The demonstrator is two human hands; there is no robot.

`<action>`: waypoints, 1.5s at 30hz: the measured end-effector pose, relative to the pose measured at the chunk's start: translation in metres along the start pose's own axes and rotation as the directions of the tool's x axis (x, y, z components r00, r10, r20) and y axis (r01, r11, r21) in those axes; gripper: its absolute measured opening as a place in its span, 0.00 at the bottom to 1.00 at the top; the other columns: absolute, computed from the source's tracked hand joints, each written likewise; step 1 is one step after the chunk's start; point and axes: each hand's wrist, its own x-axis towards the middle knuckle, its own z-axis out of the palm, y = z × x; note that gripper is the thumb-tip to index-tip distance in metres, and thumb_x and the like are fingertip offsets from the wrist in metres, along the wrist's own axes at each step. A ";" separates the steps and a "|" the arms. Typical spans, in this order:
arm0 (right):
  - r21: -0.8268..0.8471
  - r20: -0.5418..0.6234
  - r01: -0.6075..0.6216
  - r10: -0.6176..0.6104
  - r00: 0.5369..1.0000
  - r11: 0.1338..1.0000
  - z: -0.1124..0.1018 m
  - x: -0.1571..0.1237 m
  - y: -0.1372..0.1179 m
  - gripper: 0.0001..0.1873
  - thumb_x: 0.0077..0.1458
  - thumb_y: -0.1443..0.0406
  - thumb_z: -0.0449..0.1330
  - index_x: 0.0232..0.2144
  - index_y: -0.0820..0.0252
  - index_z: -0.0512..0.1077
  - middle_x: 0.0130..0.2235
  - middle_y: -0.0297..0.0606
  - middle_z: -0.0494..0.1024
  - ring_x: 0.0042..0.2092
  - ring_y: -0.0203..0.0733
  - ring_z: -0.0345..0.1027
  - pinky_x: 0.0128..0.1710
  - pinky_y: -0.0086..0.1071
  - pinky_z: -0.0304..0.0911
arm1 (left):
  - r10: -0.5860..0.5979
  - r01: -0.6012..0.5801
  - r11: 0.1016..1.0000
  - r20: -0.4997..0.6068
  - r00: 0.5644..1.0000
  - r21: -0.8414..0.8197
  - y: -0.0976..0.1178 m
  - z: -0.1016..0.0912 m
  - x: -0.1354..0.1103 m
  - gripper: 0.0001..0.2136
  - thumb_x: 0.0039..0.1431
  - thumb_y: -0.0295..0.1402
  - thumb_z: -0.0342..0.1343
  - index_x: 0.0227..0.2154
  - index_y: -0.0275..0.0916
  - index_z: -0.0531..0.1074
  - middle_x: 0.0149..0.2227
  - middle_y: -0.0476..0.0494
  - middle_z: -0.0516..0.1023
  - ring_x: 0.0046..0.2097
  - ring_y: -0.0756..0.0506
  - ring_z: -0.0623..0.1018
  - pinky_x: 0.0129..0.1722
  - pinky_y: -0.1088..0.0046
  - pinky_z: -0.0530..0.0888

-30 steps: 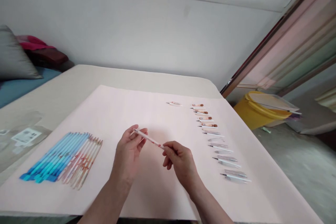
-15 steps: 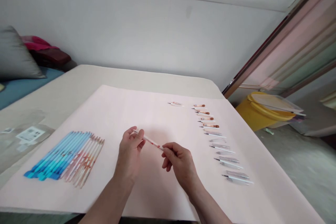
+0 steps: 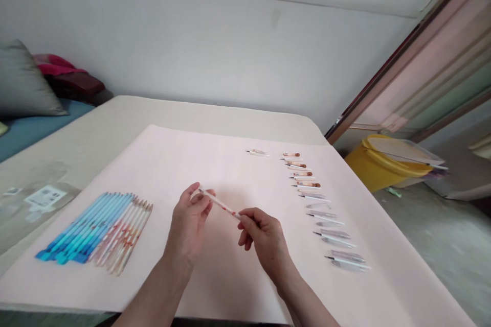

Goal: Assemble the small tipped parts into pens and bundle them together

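Both hands hold one thin white pen [image 3: 220,205] with red marks above a pale pink sheet [image 3: 238,276]. My left hand [image 3: 188,225] pinches its far end between thumb and fingers. My right hand [image 3: 264,237] pinches the near end. To the left lies a row of several blue and pale pens [image 3: 95,227] side by side. To the right runs a column of small pen parts, caps and tips [image 3: 318,209], laid out on the sheet.
The sheet covers a beige table [image 3: 115,122] against a white wall. A clear plastic wrapper [image 3: 34,199] lies at the table's left. A grey cushion [image 3: 23,82] sits on a blue seat at left; a yellow bucket [image 3: 378,161] stands on the floor at right.
Both hands have stayed on the pen and shifted only slightly; my left fingers have re-gripped its far end. The pen row and the parts have not moved.
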 end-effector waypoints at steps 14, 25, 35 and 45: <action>-0.005 -0.005 0.008 -0.008 1.000 1.000 -0.001 0.000 0.000 0.09 0.51 0.61 0.56 0.28 0.62 0.70 0.24 0.32 0.69 0.19 0.31 0.64 0.16 0.24 0.57 | -0.052 0.052 0.998 -0.001 0.999 -0.028 -0.002 -0.003 0.002 0.21 0.47 0.29 0.62 0.45 0.42 0.67 0.40 0.43 0.74 0.45 0.47 0.74 0.48 0.66 0.67; 0.007 -0.013 -0.011 0.011 1.000 1.000 0.001 0.000 -0.002 0.08 0.49 0.62 0.57 0.27 0.62 0.69 0.23 0.31 0.69 0.18 0.31 0.64 0.16 0.25 0.56 | -0.059 0.059 0.998 0.010 0.998 -0.005 -0.002 -0.002 0.001 0.19 0.46 0.30 0.63 0.43 0.41 0.67 0.36 0.45 0.74 0.41 0.49 0.74 0.47 0.68 0.68; 0.434 0.288 -0.436 0.337 0.897 0.789 -0.005 0.002 0.006 0.12 0.45 0.60 0.63 0.28 0.62 0.66 0.21 0.30 0.70 0.14 0.22 0.46 0.13 0.21 0.37 | 0.015 -0.019 0.999 0.093 0.996 0.036 0.002 -0.003 0.003 0.24 0.45 0.25 0.62 0.48 0.36 0.65 0.31 0.42 0.77 0.40 0.47 0.76 0.47 0.67 0.68; 0.214 0.239 -0.366 0.315 0.918 0.905 0.008 -0.003 0.010 0.15 0.49 0.56 0.59 0.31 0.62 0.67 0.29 0.36 0.75 0.17 0.27 0.59 0.15 0.23 0.46 | 0.026 -0.045 0.987 0.127 0.992 0.155 0.011 -0.002 0.002 0.19 0.42 0.32 0.62 0.40 0.38 0.69 0.31 0.44 0.76 0.38 0.45 0.75 0.39 0.66 0.70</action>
